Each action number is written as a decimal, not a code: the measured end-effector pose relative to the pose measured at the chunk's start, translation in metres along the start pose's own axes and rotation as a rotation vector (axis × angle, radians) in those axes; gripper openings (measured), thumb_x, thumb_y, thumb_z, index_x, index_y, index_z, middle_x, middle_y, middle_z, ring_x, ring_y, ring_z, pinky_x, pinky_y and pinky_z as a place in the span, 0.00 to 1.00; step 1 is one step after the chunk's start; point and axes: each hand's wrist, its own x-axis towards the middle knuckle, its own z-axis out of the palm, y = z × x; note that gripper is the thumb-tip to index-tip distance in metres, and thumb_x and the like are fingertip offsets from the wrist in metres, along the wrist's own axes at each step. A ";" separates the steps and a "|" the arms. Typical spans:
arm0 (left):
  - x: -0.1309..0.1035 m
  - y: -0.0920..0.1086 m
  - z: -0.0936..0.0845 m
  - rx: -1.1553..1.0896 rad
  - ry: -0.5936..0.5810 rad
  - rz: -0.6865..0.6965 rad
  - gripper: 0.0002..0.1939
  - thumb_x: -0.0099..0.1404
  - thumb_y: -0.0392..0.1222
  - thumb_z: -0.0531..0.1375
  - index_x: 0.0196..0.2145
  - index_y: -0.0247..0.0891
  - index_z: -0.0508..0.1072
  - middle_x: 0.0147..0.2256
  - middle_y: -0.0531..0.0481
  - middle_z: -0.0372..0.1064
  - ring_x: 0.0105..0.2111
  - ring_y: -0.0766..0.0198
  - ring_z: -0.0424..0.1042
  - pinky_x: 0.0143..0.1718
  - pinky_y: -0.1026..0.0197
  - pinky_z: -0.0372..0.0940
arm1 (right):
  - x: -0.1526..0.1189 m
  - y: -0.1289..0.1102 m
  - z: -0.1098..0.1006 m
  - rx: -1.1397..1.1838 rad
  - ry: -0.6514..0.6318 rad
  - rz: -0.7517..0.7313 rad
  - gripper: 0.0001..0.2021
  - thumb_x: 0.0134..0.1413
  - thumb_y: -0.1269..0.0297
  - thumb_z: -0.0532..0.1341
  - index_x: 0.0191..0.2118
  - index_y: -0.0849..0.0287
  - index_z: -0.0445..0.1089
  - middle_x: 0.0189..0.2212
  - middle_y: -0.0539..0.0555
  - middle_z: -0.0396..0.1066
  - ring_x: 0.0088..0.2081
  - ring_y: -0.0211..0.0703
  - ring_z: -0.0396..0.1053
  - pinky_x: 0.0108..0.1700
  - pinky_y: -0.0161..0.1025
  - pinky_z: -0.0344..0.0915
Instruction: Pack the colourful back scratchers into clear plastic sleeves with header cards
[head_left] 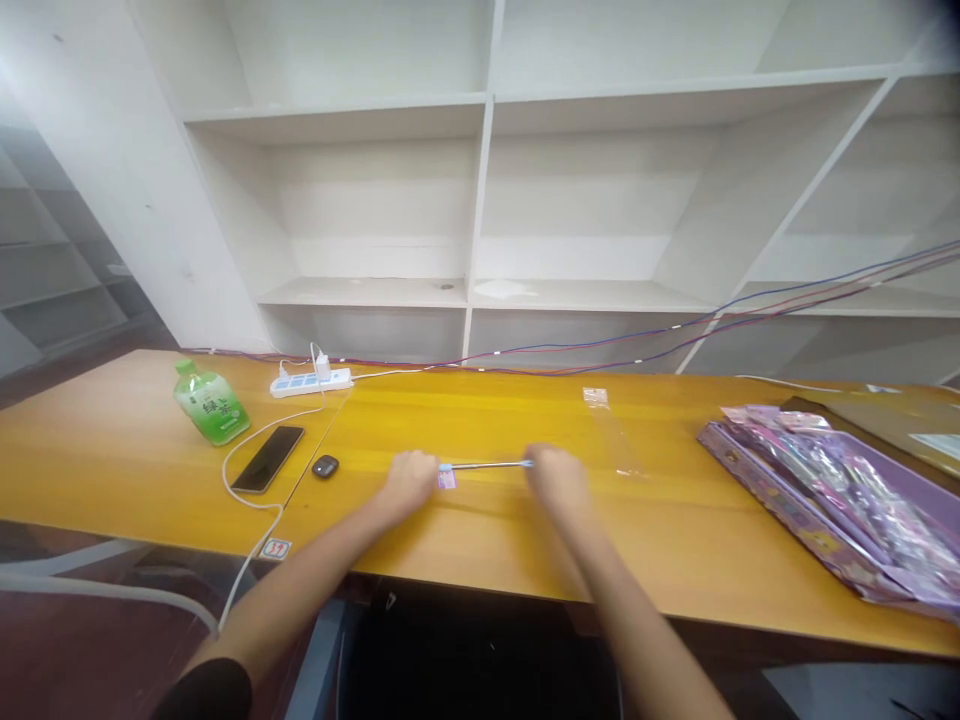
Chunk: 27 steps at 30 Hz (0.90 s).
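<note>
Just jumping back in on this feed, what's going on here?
A person grips a thin, silvery rod with light-blue ends between two bare hands, left hand at one end and right hand at the other, above the yellow wooden table. A small pink-purple tag shows beside the left hand. A clear plastic sleeve lies beyond the right hand. Farther right, a purple patterned box holds shiny plastic-wrapped packets.

Room ahead — purple box (795, 515) blocks far right.
</note>
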 end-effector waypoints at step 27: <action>-0.010 0.036 -0.003 0.005 0.290 0.370 0.22 0.80 0.51 0.42 0.45 0.37 0.71 0.41 0.41 0.72 0.40 0.57 0.71 0.36 0.60 0.61 | 0.003 -0.037 0.014 0.155 -0.041 -0.104 0.14 0.68 0.63 0.55 0.39 0.54 0.79 0.37 0.56 0.80 0.37 0.45 0.75 0.32 0.37 0.50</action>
